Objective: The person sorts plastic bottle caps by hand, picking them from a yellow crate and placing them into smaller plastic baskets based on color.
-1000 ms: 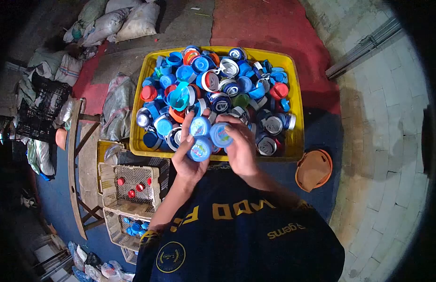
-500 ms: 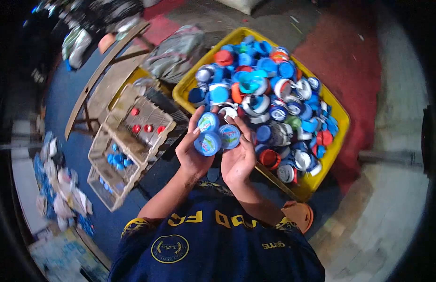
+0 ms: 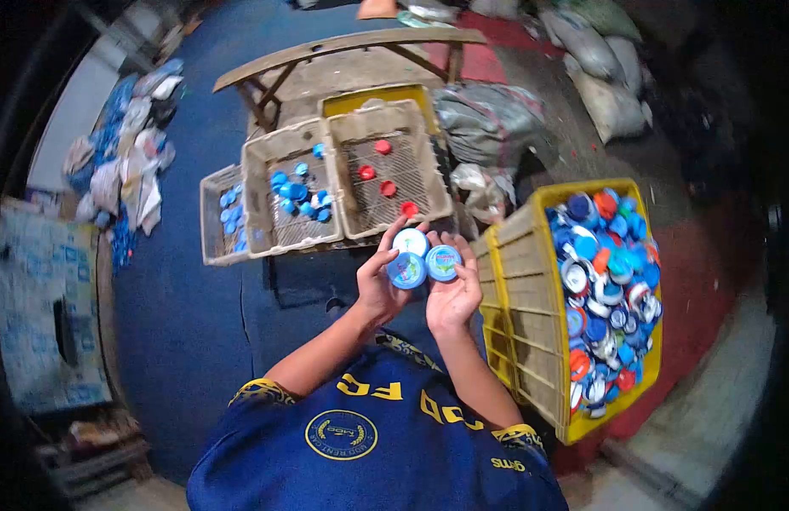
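Note:
Three light blue caps with printed tops are held close together between my two hands. My left hand [image 3: 383,281] has its fingers round the lower left cap [image 3: 406,270] and the upper cap [image 3: 410,243]. The right cap [image 3: 443,262] rests in my right hand [image 3: 455,289], with the thumb at its edge. Just beyond the hands stand pale crates: one [image 3: 440,183] with several red caps [image 3: 383,146], a middle one [image 3: 251,200] with blue caps [image 3: 288,206], and a left one [image 3: 209,213] with more blue caps.
A tall yellow crate [image 3: 524,319] full of mixed caps [image 3: 611,289] stands to the right. Behind the pale crates is a wooden bench [image 3: 352,41]. Sacks [image 3: 488,119] lie beyond at the right, and plastic bags [image 3: 139,162] lie at the far left.
The view has turned left, so the pale crates now stand ahead and the yellow crate sits farther right. Both hands still hold the three caps, whose arrangement has shifted slightly.

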`<state>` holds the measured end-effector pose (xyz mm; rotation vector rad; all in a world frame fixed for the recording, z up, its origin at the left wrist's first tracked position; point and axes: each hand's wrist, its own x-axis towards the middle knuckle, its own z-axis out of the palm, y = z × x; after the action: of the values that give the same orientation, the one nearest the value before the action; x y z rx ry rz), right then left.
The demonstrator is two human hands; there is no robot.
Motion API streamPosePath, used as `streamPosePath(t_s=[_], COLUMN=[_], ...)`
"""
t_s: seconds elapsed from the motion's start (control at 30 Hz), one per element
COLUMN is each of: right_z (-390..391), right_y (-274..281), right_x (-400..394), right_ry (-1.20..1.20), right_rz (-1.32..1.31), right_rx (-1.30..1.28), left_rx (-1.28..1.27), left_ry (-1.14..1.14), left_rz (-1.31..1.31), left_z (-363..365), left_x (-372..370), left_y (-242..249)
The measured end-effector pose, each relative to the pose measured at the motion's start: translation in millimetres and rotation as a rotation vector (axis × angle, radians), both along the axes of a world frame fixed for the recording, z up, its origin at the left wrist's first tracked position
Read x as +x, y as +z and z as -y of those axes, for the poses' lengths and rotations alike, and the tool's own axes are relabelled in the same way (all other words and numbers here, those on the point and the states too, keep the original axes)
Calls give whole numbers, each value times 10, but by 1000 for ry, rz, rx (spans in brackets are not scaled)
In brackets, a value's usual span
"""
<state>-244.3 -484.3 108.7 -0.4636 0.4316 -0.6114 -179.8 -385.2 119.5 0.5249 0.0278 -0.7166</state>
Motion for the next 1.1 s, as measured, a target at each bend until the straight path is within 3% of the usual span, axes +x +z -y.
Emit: streamPosePath(t_s=[0.3, 0.53, 0.83, 1.1], right_z=[-2455, -3757, -4429, -4680], right_y=[-587, -901, -1364, -1689], right_x=[1493, 2302, 3216, 4176], right_ry=[472, 749, 846, 906], right_rz=[-175, -376, -436, -434], right_rx=[128, 203, 122, 112], left_rx=[-5, 81, -6, 109], left_ry=[429, 604, 736, 750], left_rz=[-155, -226, -436, -502], left_z=[-2722, -4119, -4725, -4950], left_x=[1013, 1494, 2318, 3303], left_y=[-631, -1001, -1475, -1756])
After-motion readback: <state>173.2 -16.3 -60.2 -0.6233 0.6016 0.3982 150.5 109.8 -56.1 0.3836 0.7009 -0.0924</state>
